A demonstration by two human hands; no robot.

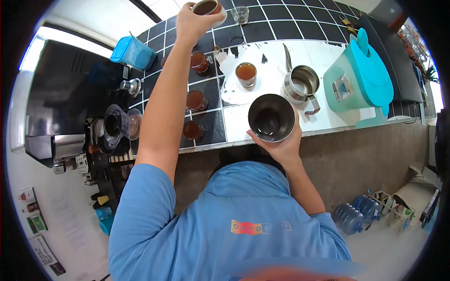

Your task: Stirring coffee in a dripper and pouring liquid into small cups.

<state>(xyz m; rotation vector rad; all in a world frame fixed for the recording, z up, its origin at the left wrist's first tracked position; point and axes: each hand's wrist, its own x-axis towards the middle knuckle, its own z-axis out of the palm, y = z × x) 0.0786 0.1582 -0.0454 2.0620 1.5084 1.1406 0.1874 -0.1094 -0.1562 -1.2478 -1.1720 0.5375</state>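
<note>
My left hand (193,26) is stretched to the far side of the counter, gripping a white cup (219,21) with brown liquid inside. In my right hand (286,149) is a round metal cup (271,116), its dark inside facing up with a little shiny liquid at the bottom. Beside it on the white surface stand a glass of amber-brown drink (246,73) and a steel gooseneck kettle (299,86) without a lid. Several small glasses of brown drink (196,100) line the black tiles near my left forearm, which partly hides them.
A clear glass (240,15) stands at the back. To the right is a plastic pitcher with a turquoise lid (374,75). A blue-lidded container (135,52), a clear dripper (114,124) and a black machine (63,98) are left. Large water bottles (348,218) rest on the floor.
</note>
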